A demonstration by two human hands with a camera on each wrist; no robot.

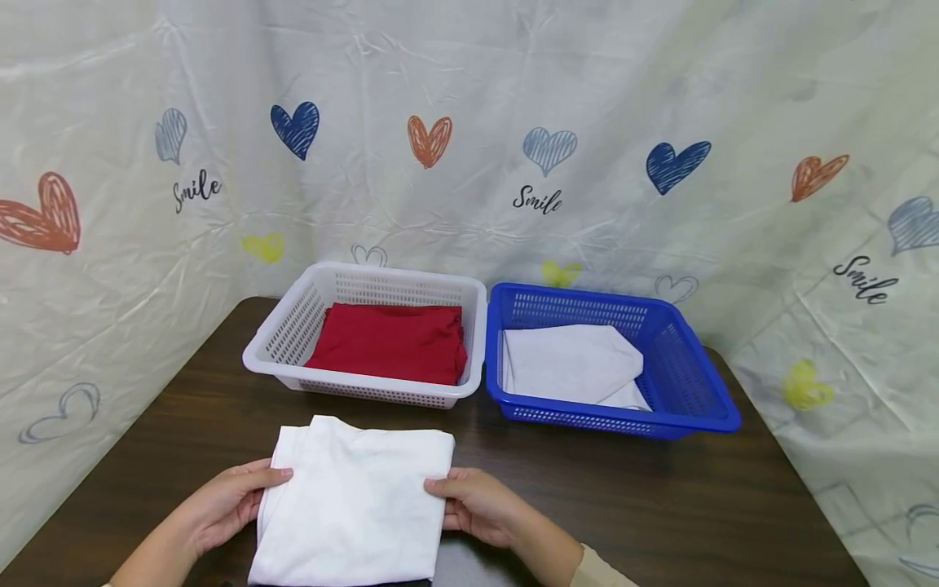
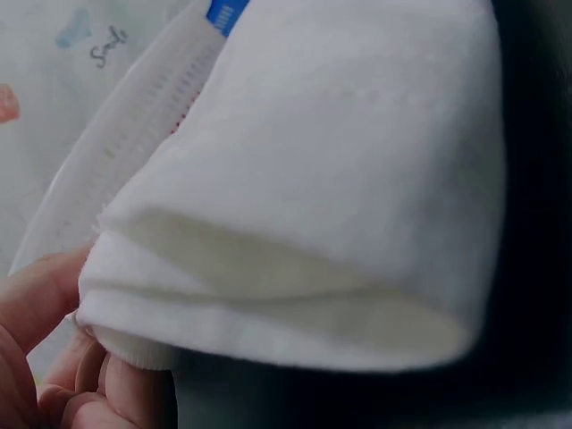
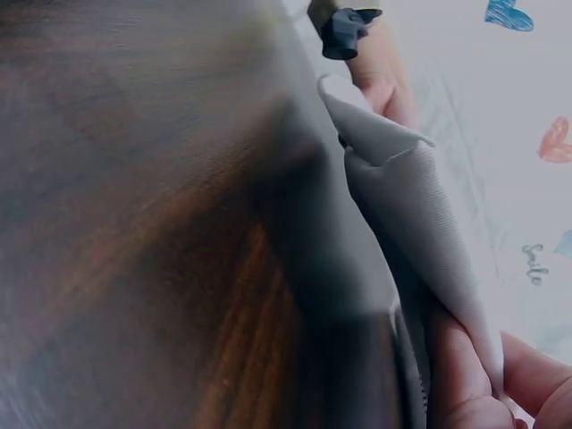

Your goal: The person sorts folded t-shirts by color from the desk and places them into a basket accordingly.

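Note:
A folded white cloth (image 1: 359,497) is held flat between both hands at the front of the table. My left hand (image 1: 231,501) pinches its left edge, thumb on top and fingers beneath. On the opposite side, my right hand (image 1: 480,505) grips the right edge in the same way. The left wrist view shows the stacked layers of the cloth (image 2: 304,143) opening towards the camera, with the left fingers (image 2: 134,393) under a corner. Seen edge-on in the right wrist view, the cloth (image 3: 420,214) is nipped between thumb and fingers (image 3: 460,366).
Behind the cloth stands a white basket (image 1: 359,383) with a folded red cloth (image 1: 389,342) in it. To its right, a blue basket (image 1: 689,420) contains another folded white cloth (image 1: 565,363). The dark wooden table (image 1: 660,505) backs onto a heart-printed curtain (image 1: 469,81).

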